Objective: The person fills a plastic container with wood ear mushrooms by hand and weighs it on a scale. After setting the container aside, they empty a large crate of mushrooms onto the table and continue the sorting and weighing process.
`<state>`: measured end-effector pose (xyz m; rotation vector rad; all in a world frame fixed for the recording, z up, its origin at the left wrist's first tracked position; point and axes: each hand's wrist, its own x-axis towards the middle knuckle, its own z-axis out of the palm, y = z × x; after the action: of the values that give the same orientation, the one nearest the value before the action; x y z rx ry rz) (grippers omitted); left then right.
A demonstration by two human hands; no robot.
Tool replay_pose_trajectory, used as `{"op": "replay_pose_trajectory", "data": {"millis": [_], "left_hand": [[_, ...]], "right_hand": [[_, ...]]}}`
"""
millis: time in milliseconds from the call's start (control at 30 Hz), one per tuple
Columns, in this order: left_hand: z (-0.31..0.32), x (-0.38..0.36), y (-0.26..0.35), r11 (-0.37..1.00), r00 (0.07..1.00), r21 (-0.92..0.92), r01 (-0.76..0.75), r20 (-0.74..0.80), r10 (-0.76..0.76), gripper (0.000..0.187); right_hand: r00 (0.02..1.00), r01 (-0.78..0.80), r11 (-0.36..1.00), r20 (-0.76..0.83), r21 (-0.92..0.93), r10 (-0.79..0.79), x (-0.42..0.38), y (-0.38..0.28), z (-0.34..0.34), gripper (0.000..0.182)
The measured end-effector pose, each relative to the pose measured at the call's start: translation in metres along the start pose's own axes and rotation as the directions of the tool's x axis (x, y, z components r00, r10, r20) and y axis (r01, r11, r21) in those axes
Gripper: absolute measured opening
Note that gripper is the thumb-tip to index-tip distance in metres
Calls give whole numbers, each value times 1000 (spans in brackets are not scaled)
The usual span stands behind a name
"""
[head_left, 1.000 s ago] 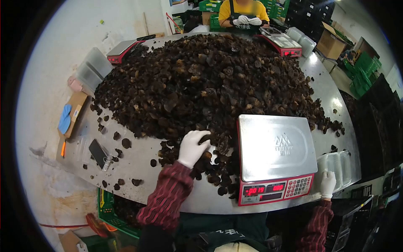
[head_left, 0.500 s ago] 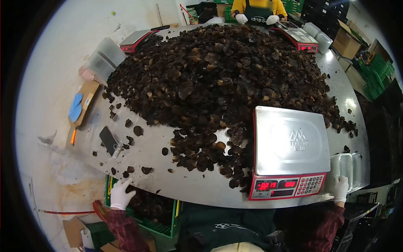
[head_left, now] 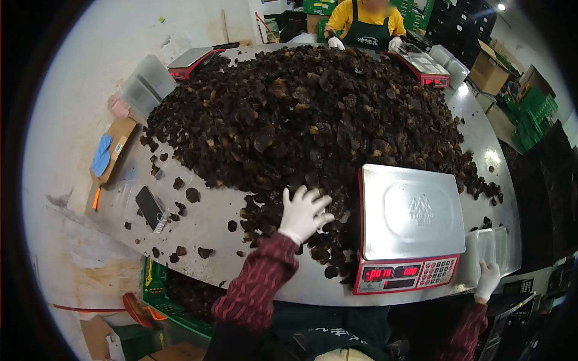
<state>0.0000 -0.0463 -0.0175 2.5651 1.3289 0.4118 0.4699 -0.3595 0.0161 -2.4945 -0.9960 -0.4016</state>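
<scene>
My left hand [head_left: 304, 213], in a white glove, is spread with its fingers apart over the near edge of a large pile of dark wood ear mushrooms [head_left: 289, 120]. Nothing shows in its grasp, and the palm side is hidden. At the right edge of the table, my right hand [head_left: 487, 281], also gloved in white, has its fingers closed on the near rim of a clear plastic tray [head_left: 481, 248]. Between my hands stands a red scale [head_left: 415, 207] with a bare metal platform. Its display reads -0.019 and 0.00.
Across the table a person [head_left: 366, 24] in a yellow top and dark apron stands with gloved hands at the edge. Two more scales [head_left: 191, 60] flank the pile. A phone [head_left: 150, 207] lies at left; below is a green crate [head_left: 155, 283] holding dark mushrooms.
My left hand has moved from above the green crate, up and right, to the near edge of the pile. My right hand stays at the clear trays, shifting slightly lower in view.
</scene>
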Motion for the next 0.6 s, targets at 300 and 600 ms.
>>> {"op": "replay_pose_trajectory", "data": {"millis": [300, 600], "left_hand": [[-38, -29, 25, 907, 900, -141, -396, -257, 353, 31], [-55, 155, -31, 975, 937, 222, 14, -342, 64, 29]], "right_hand": [[872, 489, 862, -105, 133, -478, -43, -158, -46, 23], [848, 490, 845, 104, 215, -519, -53, -221, -59, 40]]}}
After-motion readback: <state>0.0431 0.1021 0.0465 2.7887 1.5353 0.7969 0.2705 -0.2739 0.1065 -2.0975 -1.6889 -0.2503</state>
